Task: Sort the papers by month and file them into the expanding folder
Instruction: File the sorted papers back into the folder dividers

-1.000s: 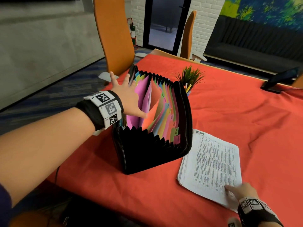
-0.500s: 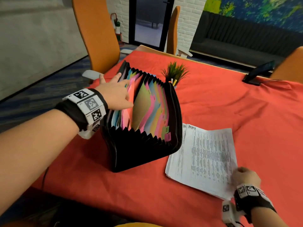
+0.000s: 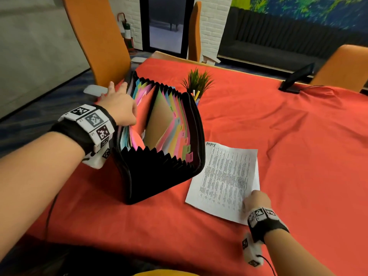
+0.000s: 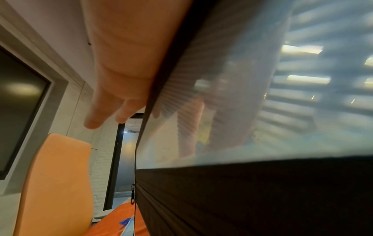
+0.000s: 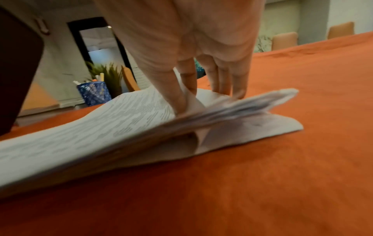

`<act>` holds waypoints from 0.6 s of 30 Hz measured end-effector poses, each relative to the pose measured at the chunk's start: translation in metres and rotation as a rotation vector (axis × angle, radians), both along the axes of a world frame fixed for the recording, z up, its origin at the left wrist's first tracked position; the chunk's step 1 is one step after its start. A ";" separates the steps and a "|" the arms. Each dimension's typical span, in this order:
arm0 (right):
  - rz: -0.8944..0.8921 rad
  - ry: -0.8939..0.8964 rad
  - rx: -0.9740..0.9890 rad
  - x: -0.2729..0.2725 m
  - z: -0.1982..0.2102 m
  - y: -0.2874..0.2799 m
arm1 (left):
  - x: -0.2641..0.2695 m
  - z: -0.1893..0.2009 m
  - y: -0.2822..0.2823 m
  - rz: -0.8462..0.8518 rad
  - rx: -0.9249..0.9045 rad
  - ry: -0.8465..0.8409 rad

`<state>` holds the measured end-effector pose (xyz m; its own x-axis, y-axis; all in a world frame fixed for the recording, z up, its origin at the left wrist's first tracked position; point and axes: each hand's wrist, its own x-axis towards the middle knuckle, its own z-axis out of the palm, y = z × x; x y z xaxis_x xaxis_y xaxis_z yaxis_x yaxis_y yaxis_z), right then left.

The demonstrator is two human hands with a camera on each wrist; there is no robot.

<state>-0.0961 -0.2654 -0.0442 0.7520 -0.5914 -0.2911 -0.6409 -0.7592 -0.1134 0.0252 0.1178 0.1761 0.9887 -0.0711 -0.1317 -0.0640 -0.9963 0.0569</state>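
A black expanding folder (image 3: 159, 176) stands open on the red tablecloth, its coloured tabbed dividers fanned apart. My left hand (image 3: 117, 108) is at its left end and holds the front dividers back, leaving a wide gap in front of a tan divider. In the left wrist view the fingers (image 4: 96, 115) lie straight, some outside and some behind a translucent sheet of the folder (image 4: 242, 191). A stack of printed papers (image 3: 225, 176), headed "May", lies to the folder's right. My right hand (image 3: 256, 200) pinches the near right corner of the top sheets (image 5: 121, 119) between thumb and forefinger (image 5: 185, 99).
A small green plant (image 3: 197, 80) and a blue pen cup (image 5: 93, 93) stand behind the folder. A dark phone on a stand (image 3: 296, 78) sits at the table's far right edge. Orange chairs (image 3: 95, 36) line the far side. Bare red cloth (image 3: 288, 146) lies right of the papers.
My left hand has shifted from the middle pockets to the folder's left end, pulling dividers aside and opening a wider gap. My right hand has curled onto the stack's near corner and lifted it.
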 end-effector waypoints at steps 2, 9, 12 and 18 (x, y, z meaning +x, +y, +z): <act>0.033 0.018 -0.062 0.000 -0.004 0.003 | 0.000 0.000 -0.002 -0.002 -0.005 -0.002; -0.015 0.109 -0.052 0.007 -0.008 -0.001 | -0.001 0.001 -0.005 -0.012 0.000 -0.001; -0.055 0.119 -0.005 0.010 -0.012 -0.008 | -0.001 0.001 -0.006 -0.008 0.004 -0.002; -0.104 0.161 0.105 0.022 -0.019 -0.024 | 0.002 -0.002 -0.002 -0.004 0.009 0.003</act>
<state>-0.0739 -0.2895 -0.0631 0.6273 -0.6234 -0.4668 -0.7315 -0.6773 -0.0784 0.0275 0.1161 0.1741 0.9880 -0.0735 -0.1356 -0.0675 -0.9965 0.0483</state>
